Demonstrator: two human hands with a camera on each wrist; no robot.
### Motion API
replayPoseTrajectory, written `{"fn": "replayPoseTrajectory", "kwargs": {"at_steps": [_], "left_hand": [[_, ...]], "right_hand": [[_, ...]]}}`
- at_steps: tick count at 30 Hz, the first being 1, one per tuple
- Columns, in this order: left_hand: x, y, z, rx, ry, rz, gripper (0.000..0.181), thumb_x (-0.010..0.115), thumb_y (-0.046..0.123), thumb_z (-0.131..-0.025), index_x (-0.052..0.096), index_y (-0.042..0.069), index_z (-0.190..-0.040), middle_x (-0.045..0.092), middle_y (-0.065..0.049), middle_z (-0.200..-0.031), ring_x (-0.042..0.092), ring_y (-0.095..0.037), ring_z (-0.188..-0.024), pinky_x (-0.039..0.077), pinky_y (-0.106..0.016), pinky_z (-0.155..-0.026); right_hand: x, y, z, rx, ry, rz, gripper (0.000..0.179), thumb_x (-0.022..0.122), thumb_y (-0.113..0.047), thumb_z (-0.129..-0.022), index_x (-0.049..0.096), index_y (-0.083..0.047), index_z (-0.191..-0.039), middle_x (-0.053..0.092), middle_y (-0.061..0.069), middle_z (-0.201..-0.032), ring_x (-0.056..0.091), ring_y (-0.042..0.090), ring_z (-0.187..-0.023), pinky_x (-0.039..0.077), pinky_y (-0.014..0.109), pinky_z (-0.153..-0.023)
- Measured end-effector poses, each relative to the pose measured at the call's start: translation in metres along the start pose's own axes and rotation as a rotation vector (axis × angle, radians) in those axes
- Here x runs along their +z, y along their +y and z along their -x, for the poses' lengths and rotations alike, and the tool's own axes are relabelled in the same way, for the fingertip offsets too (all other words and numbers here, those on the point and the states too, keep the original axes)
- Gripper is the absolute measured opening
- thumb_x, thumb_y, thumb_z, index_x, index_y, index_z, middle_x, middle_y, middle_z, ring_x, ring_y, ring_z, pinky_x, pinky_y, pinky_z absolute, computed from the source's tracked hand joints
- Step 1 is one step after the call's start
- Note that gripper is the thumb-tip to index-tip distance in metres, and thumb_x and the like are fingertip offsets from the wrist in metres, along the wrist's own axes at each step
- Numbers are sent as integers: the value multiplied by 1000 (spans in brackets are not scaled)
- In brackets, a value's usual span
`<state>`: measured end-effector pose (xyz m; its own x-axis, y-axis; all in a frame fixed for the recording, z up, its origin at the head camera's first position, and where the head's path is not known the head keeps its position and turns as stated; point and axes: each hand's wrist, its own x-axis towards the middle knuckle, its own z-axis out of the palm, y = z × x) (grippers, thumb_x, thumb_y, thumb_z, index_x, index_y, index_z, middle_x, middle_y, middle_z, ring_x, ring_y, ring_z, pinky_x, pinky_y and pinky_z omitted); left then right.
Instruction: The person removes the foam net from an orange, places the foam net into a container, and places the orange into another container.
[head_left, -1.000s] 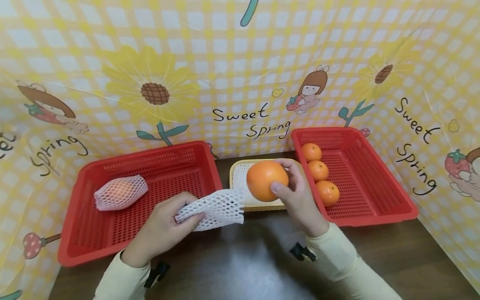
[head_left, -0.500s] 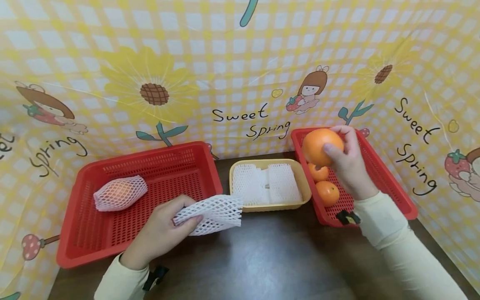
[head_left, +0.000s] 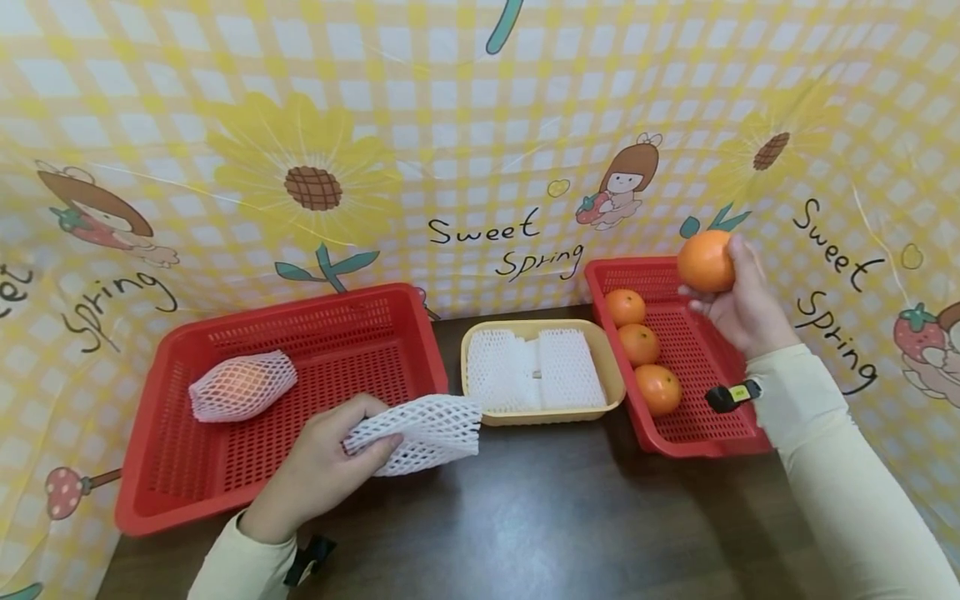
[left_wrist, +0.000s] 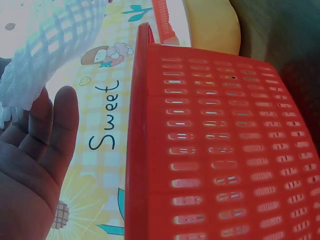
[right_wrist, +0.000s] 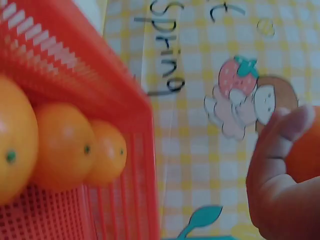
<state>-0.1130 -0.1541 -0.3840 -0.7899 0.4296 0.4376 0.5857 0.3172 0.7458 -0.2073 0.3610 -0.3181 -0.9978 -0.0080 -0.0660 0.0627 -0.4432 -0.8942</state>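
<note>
My left hand [head_left: 322, 467] pinches a white foam net sleeve [head_left: 420, 433] between thumb and fingers, near the right side of the left red basket [head_left: 315, 358]. The sleeve's wide end points right; in the left wrist view the mesh [left_wrist: 65, 40] shows above the fingers. Over the right red basket [head_left: 727, 433], my right hand [head_left: 750, 300] grips an orange [head_left: 707, 262], held in the air. Part of that orange [right_wrist: 305, 150] shows behind the fingers in the right wrist view. Several more oranges [head_left: 637, 344] sit in a row along that basket's left wall.
Between the baskets stands a yellow tray [head_left: 617, 392] with flat white foam nets [head_left: 570, 367]. An orange in a foam net [head_left: 243, 383] lies inside the left basket. A checked cloth [head_left: 465, 108] rises behind everything. Brown tabletop [head_left: 525, 508] lies in front.
My right hand carried the orange from above the yellow tray rightward to above the right basket, then turned so its thumb is on the upper side. The left hand with the sleeve barely moved.
</note>
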Motion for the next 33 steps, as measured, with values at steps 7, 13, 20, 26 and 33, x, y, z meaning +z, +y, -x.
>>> {"fn": "replayPoseTrajectory", "kwargs": {"at_steps": [7,13,20,26,33], "left_hand": [[-2,-1,-1,1,-5,-17,29,77,-1,-86,62,19,-100,67,6,-90,62,-11,-76,54,-30,-61],[-4,-2,1,-36,-6,-24,29,77,-2,-86,62,19,-100,67,5,-90,62,-11,-75,55,-30,-60],[-4,-3,6,-81,-15,-36,30,77,0,-87,61,21,-100,64,8,-86,61,-12,-73,54,-30,-59],[-5,-2,9,-101,7,-40,29,79,1,-86,62,21,-99,63,9,-83,60,-12,-72,52,-30,-58],[-5,-3,11,-74,11,-41,32,78,-1,-86,61,22,-99,61,9,-83,59,-10,-71,51,-29,-57]], "right_hand": [[-20,1,-27,-16,124,459,46,45,-44,-106,32,-24,-146,40,12,-135,61,20,-84,54,31,-68],[-36,12,-51,3,165,1218,87,55,-43,-100,11,4,-158,31,38,-145,47,42,-115,47,50,-89],[-60,31,-72,93,118,1406,93,64,-39,-95,14,14,-152,38,41,-139,44,52,-121,36,65,-101],[-76,48,-77,104,84,1442,82,65,-35,-94,24,12,-148,43,38,-135,46,51,-117,36,66,-100],[-83,62,-82,145,56,1439,81,66,-33,-91,26,5,-149,44,34,-134,48,48,-112,39,66,-96]]}}
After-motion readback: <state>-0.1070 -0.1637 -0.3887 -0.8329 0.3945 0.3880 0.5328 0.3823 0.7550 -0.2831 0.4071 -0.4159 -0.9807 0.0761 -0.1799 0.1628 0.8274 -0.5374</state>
